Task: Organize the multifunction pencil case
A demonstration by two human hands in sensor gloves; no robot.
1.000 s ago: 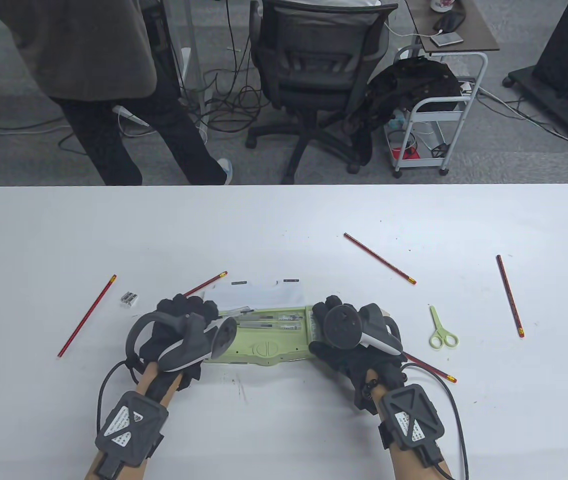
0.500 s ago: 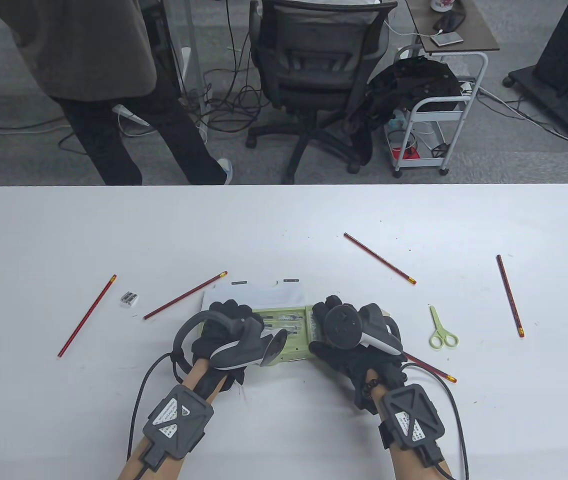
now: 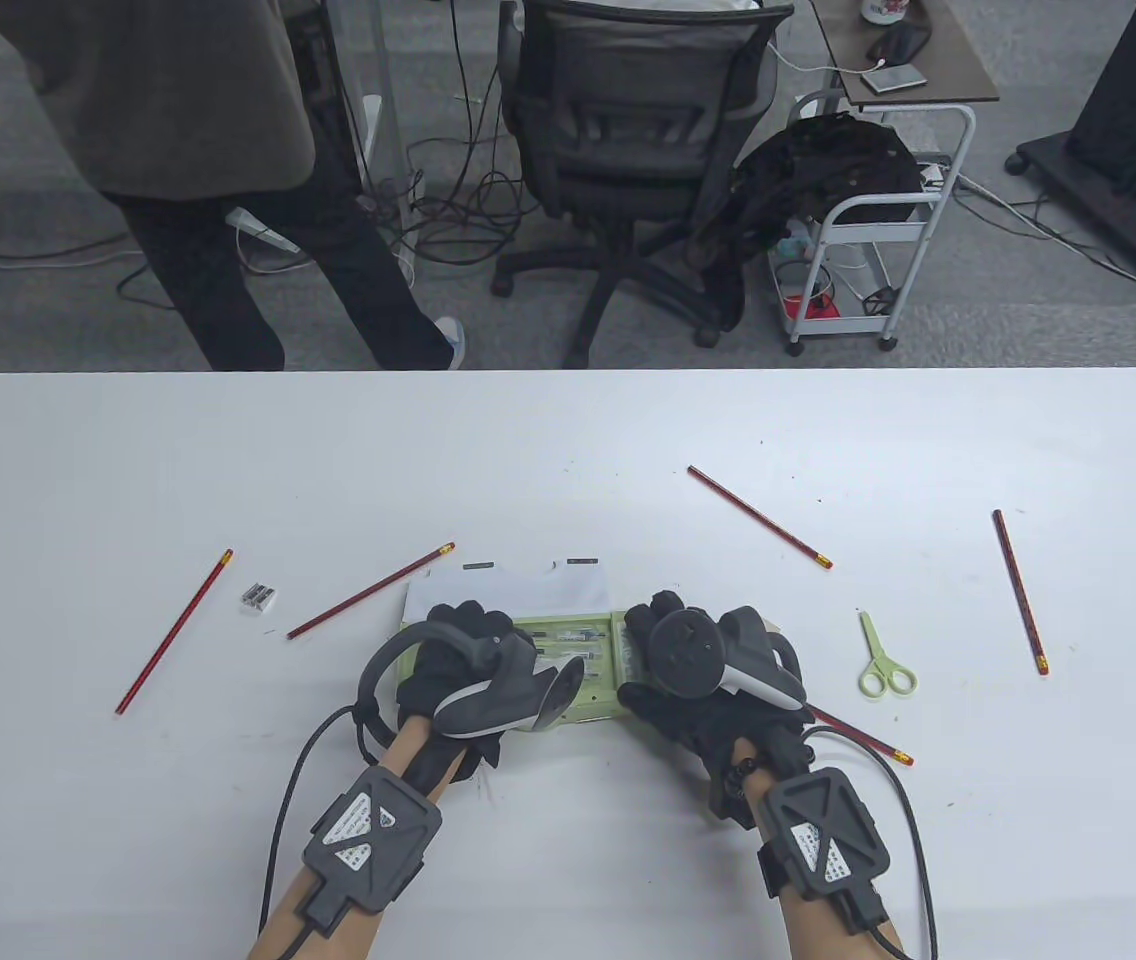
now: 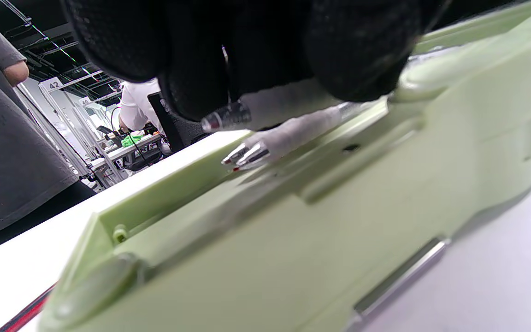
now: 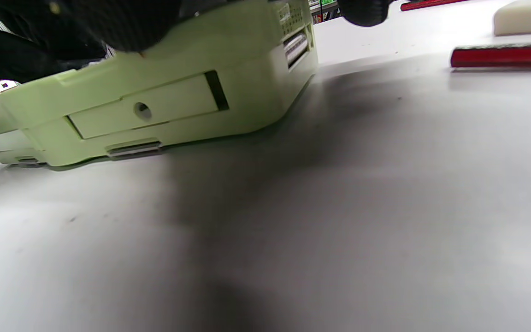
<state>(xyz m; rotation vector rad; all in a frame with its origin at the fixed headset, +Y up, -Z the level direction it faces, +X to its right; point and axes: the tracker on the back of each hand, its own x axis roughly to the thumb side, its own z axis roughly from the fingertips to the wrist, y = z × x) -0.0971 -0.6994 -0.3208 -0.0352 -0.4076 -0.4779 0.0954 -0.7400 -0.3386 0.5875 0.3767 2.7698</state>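
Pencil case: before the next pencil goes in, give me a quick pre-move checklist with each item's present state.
1. Green pencil case lies open on the table: ok.
2. Right hand rests on the case's right end, steadying it: ok.
3. Left hand free for a pickup: not ok; its fingers sit on the pens in the tray.
4. Pens fully seated in their slots: cannot tell.
5. Nearest red pencil lies loose, left of the case: ok.
6. Green scissors lie apart from both hands: ok.
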